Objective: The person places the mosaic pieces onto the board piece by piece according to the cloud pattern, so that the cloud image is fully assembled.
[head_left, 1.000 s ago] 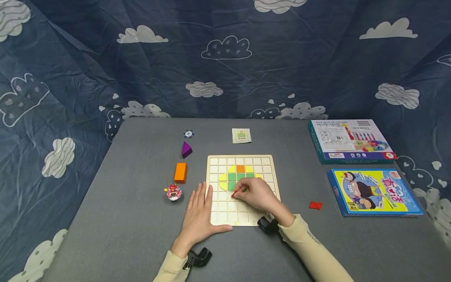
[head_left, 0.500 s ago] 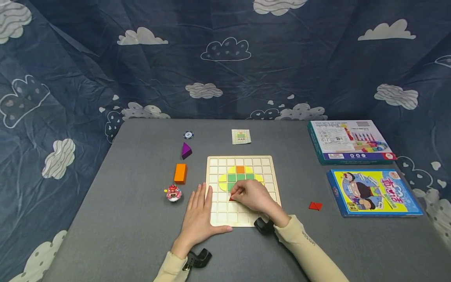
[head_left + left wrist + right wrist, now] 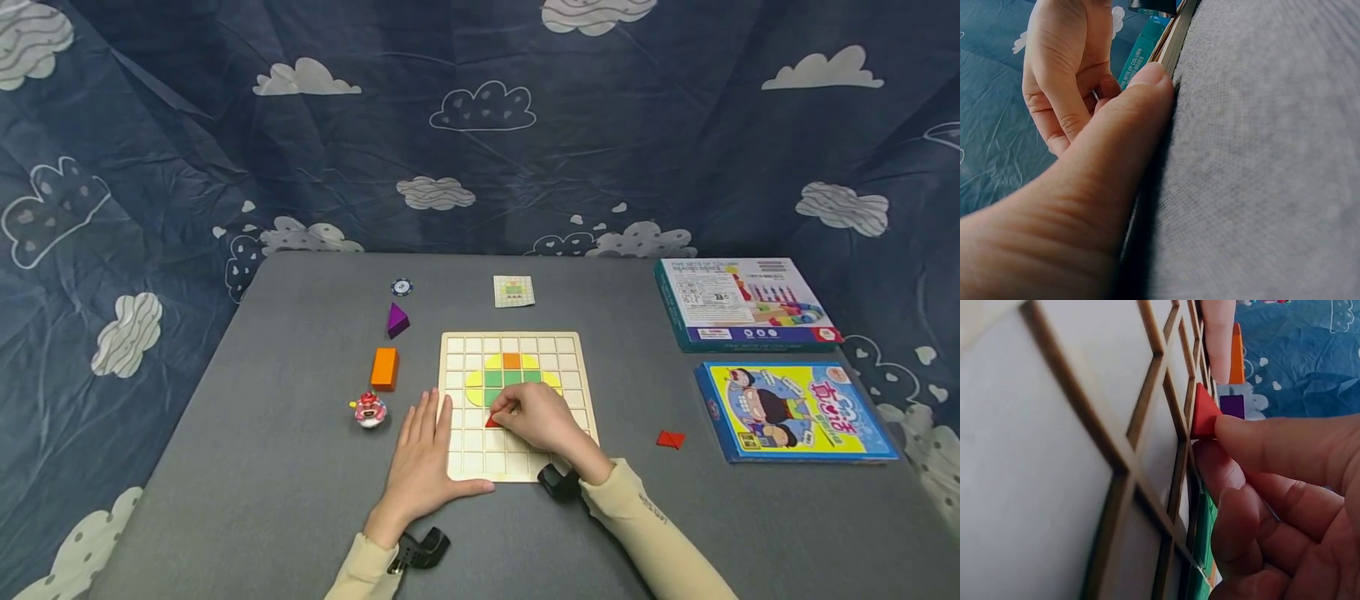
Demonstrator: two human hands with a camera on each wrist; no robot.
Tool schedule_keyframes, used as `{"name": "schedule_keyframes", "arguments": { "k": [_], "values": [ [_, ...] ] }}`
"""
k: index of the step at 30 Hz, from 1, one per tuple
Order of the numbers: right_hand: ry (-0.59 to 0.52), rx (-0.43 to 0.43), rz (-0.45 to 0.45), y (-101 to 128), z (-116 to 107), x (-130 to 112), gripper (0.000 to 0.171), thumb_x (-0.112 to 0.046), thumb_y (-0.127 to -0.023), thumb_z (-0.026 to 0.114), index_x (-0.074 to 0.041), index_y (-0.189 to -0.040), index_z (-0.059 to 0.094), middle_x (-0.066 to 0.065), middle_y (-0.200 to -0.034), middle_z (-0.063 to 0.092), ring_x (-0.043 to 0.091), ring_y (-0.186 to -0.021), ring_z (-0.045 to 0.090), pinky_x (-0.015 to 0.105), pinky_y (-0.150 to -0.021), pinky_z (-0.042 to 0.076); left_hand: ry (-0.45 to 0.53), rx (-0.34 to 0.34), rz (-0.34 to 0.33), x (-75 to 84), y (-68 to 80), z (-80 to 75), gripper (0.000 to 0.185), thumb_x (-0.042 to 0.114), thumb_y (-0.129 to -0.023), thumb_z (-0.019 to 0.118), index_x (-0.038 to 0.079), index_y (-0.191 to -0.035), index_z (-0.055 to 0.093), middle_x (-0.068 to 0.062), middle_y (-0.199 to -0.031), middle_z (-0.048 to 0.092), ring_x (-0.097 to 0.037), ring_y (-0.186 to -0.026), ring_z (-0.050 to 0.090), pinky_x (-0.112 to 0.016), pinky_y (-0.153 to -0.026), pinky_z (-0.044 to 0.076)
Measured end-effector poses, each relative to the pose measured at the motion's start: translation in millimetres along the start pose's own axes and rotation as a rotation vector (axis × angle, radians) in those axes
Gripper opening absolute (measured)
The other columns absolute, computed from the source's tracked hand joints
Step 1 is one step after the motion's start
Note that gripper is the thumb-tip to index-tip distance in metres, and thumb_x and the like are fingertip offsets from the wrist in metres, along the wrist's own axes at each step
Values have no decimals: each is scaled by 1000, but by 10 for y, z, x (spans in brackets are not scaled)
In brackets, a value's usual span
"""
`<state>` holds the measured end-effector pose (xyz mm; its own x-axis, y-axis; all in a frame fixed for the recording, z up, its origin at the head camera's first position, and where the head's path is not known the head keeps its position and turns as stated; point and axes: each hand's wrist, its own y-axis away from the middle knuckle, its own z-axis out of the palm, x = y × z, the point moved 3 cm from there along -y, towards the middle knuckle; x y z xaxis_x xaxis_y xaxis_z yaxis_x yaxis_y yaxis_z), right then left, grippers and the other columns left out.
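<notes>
My right hand [image 3: 542, 414] pinches a red triangle tile [image 3: 1205, 412] between thumb and fingers, low over a cell of the wooden grid board [image 3: 465, 460]. In the right wrist view the tile is tilted against the board's ridges. Green square tiles [image 3: 493, 378], yellow rounded tiles [image 3: 474, 388] and an orange square tile [image 3: 512, 360] lie in cells just beyond the hand. My left hand [image 3: 423, 458] rests with straight fingers along the board's left edge, its thumb at the near edge. My right fingers hide part of the pattern.
Left of the board stand a small toy figure [image 3: 368, 410], an orange block [image 3: 385, 368], a purple prism [image 3: 397, 320] and a poker chip [image 3: 402, 287]. A pattern card [image 3: 513, 292] lies behind. To the right are red triangles [image 3: 671, 438] and two boxes, one yellow-blue [image 3: 798, 410], one teal-sided [image 3: 750, 300].
My right hand has moved slightly left and toward me with the red triangle tile, which now shows more of its face over the cell. The left hand has stayed put.
</notes>
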<state>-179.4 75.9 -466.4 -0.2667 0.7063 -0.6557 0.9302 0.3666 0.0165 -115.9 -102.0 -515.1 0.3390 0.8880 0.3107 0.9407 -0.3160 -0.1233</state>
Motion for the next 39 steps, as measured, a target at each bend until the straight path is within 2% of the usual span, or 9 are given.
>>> {"name": "schedule_keyframes", "arguments": {
  "k": [12,23,34,39],
  "values": [
    [19,40,2,-2,-5,-4,7,-14,-78,78,-19,-74,75,-12,-71,65,5,-64,57,29,-60,47,25,8,-1,-4,-2,-10,131,83,-61,60,-1,-150,14,-22,-155,7,-30,-143,3,-41,-114,3],
    [38,29,-3,-6,1,-4,11,-14,-78,78,-19,-71,72,-13,-65,61,4,-57,51,28,-55,44,16,0,-4,-7,-5,-5,131,87,-61,53,-1,-150,14,-22,-155,7,-30,-143,2,-40,-114,1],
    [-8,-11,-18,36,-29,28,3,-14,-78,77,-16,-77,75,-15,-66,61,4,-59,52,27,-56,44,25,-3,0,0,-2,-15,131,84,-61,58,-2,-150,14,-23,-155,7,-31,-143,4,-41,-114,2],
    [-32,0,-33,98,-127,54,4,-17,-78,78,-18,-78,74,-15,-65,58,4,-59,51,27,-55,43,29,-5,-5,-6,-1,-9,131,85,-61,57,-1,-150,13,-22,-155,6,-30,-143,3,-40,-114,1]
  ]
}}
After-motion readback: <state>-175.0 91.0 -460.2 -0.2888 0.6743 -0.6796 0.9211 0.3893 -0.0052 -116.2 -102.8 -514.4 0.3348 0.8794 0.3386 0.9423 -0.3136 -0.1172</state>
